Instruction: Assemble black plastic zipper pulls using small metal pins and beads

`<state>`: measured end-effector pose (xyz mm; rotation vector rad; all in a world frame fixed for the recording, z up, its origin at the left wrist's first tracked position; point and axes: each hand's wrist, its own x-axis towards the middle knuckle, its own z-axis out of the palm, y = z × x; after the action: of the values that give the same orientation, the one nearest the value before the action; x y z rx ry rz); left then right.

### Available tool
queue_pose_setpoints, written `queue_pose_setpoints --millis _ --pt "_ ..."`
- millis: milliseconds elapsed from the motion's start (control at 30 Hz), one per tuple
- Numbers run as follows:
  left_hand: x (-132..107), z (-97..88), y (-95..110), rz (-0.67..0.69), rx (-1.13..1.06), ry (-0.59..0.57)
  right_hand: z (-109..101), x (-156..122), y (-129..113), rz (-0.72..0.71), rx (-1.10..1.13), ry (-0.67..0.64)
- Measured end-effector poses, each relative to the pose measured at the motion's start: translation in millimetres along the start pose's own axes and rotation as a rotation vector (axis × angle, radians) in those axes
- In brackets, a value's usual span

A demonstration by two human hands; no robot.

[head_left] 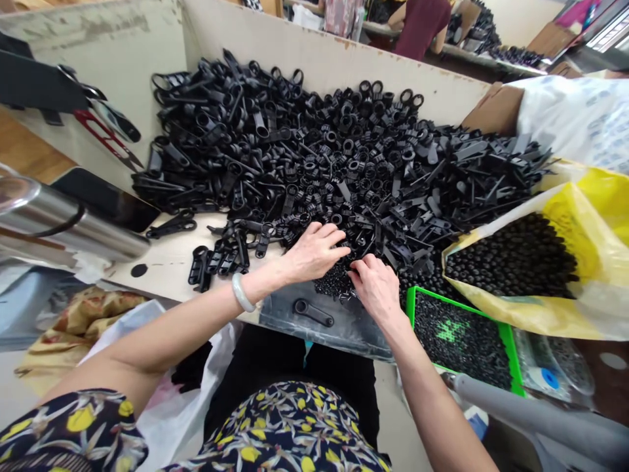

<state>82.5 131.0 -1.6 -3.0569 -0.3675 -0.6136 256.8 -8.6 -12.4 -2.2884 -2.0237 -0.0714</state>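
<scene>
My left hand (pixel 314 252), with a pale bangle (pixel 242 293) on its wrist, reaches over the near edge of a pile of black plastic parts (pixel 304 157). Its fingers are stretched out, and anything beneath them is hidden. Close by on the right, my right hand (pixel 377 283) has its thumb and fingers pressed together above a heap of tiny black pieces (pixel 337 283); what lies in the pinch is too small to make out. One black part with a ring at one end (pixel 313 313) rests on the dark mat (pixel 282 308) in front of me.
A green tray (pixel 515 367) of small black pieces stands at right, below a yellow bag (pixel 592 229) full of black parts. Left are a steel flask (pixel 98 226), a dark phone (pixel 105 196) and red-handled scissors (pixel 101 134). A person (pixel 422 26) sits beyond the back board (pixel 334 52).
</scene>
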Motion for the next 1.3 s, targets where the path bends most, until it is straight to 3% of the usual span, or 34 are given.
queue_pose_setpoints --millis 100,200,300,433,600,800,1000,1300 --pt "2.8 7.6 7.4 0.04 -0.013 -0.045 -2.4 -7.0 5.2 0.066 0.304 0.048" --pt "1.9 10.6 1.4 0.009 -0.046 -0.053 -4.0 -22.9 7.3 0.221 0.921 0.107" --pt "-4.2 7.3 -4.9 -0.052 -0.088 -0.025 -1.4 -46.1 -0.6 0.411 1.512 0.052" --pt "-24.2 -3.3 11.6 -0.161 -0.173 0.096 9.5 -71.8 -18.5 0.54 1.813 0.001" --pt "-70.3 -10.1 62.0 -0.296 -0.279 0.176 17.1 -82.4 -26.3 0.526 1.823 0.046" --pt "-112.4 9.4 106.5 -0.306 -0.313 0.104 17.0 -97.6 -23.1 0.413 1.623 -0.013" --pt "-112.9 20.9 118.4 -0.386 -0.281 0.13 27.5 -111.6 -42.7 0.197 1.073 0.124" --pt "-109.6 19.9 132.3 -0.439 -0.327 0.281 34.9 -112.3 -48.3 -0.023 0.735 0.287"
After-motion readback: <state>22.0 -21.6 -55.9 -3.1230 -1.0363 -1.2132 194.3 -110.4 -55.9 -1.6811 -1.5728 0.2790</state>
